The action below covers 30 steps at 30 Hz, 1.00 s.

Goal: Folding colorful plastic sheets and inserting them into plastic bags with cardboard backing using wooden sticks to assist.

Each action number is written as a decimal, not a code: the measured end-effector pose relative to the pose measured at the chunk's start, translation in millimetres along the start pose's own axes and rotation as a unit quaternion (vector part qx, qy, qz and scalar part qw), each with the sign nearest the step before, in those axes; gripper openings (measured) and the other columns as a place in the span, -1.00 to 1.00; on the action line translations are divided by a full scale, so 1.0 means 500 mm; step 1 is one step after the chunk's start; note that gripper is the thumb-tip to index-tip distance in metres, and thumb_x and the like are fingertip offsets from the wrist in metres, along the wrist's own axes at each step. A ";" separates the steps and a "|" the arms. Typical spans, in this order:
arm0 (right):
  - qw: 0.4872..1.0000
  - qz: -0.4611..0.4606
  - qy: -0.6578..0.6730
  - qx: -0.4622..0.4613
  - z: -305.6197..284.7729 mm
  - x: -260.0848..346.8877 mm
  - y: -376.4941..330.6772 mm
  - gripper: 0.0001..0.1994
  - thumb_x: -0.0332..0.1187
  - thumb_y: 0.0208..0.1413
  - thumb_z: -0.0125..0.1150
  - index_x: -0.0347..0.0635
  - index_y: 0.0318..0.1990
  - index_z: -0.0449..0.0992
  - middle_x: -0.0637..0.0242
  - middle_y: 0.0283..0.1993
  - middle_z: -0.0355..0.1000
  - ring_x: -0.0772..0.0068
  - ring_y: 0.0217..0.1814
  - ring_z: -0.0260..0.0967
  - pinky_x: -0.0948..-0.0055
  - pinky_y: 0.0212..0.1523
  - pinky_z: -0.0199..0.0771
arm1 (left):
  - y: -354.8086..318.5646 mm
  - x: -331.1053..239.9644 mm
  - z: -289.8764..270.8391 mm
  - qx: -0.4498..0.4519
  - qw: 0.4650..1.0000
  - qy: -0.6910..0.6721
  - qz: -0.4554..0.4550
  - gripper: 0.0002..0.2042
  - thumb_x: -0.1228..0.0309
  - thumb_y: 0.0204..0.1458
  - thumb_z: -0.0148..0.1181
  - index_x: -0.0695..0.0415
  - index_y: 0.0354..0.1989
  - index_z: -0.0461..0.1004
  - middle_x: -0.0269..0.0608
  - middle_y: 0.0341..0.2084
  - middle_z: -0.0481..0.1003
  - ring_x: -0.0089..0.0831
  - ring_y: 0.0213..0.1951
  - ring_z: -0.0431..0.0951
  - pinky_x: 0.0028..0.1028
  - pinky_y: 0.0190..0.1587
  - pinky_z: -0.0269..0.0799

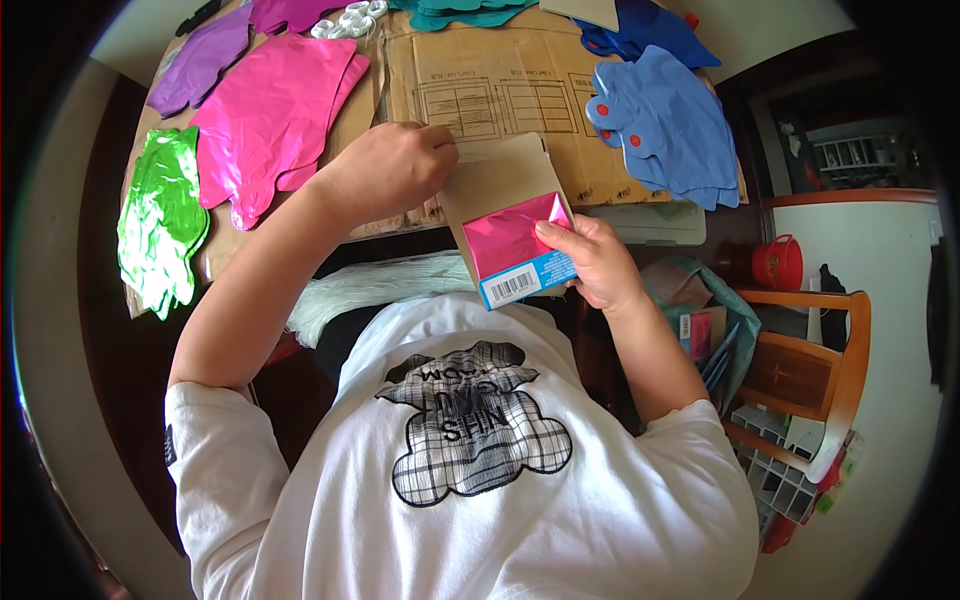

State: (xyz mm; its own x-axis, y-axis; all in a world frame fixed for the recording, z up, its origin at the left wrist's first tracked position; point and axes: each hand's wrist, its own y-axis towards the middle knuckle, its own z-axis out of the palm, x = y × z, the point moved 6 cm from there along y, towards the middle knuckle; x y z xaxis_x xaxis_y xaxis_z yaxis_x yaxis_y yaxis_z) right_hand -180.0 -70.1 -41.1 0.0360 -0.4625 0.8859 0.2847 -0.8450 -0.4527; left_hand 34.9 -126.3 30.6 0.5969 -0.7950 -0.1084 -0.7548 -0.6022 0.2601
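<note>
My right hand (600, 262) grips the lower right edge of a brown backing card (495, 175), its thumb pressed on the front. On the card lies a folded shiny pink foil piece (505, 235), above a blue strip with a barcode label (515, 285). The card is held tilted in front of my chest, over the near edge of the cardboard-covered table. Just left of the card's upper part is my left hand (405, 160), its fingers curled closed. What those fingers hold, if anything, is hidden.
Flat foil balloons lie around the cardboard tabletop (410, 110): green (165, 215), pink (275, 115) and purple (205, 60) at left, teal (460, 12) at the back, blue (665, 125) at right. White ribbon coils (350, 20) sit far back. A wooden chair (800, 375) and red bucket (778, 262) stand right.
</note>
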 end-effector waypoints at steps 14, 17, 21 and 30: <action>0.992 -0.088 -0.067 -0.068 0.036 0.013 0.006 -0.74 -0.20 0.16 0.22 -0.25 -0.34 0.54 0.48 -0.55 0.42 0.72 -0.61 0.28 0.60 -0.65 0.28 | -0.029 -0.073 -0.006 -0.052 0.995 0.028 0.079 -0.83 0.48 -0.17 0.19 0.28 -0.37 0.47 -0.07 -0.20 0.52 -0.21 -0.21 0.58 -0.32 -0.15 0.53; 0.995 -0.077 -0.033 -0.058 0.042 0.005 0.003 -0.76 -0.21 0.16 0.22 -0.24 -0.31 0.54 0.48 -0.54 0.42 0.73 -0.61 0.27 0.61 -0.66 0.27 | -0.045 -0.086 -0.010 -0.040 0.997 0.017 0.070 -0.84 0.49 -0.16 0.19 0.28 -0.38 0.47 -0.05 -0.18 0.52 -0.20 -0.16 0.57 -0.33 -0.11 0.53; 0.997 -0.066 0.020 -0.048 0.048 -0.015 0.003 -0.78 -0.22 0.15 0.23 -0.21 -0.26 0.53 0.49 -0.53 0.42 0.74 -0.61 0.26 0.64 -0.67 0.25 | -0.066 -0.105 -0.010 -0.063 0.995 0.020 0.079 -0.84 0.49 -0.17 0.19 0.29 -0.39 0.46 -0.03 -0.18 0.51 -0.18 -0.13 0.56 -0.30 -0.09 0.52; 0.996 -0.068 -0.012 -0.062 0.071 -0.013 0.009 -0.78 -0.24 0.12 0.26 -0.22 -0.27 0.53 0.45 -0.54 0.43 0.72 -0.62 0.28 0.64 -0.68 0.27 | -0.087 -0.132 -0.023 -0.051 0.998 0.027 0.021 -0.86 0.48 -0.18 0.19 0.26 -0.44 0.46 -0.12 -0.31 0.48 -0.23 -0.20 0.54 -0.29 -0.13 0.49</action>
State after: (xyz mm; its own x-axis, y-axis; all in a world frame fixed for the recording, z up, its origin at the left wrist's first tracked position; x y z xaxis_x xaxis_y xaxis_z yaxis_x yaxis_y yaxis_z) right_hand -144.8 -61.3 -45.1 0.0285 -0.3366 0.9412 0.1688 -0.9264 -0.3365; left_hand 31.8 -46.8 37.7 0.5804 -0.8131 -0.0439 -0.7499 -0.5548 0.3603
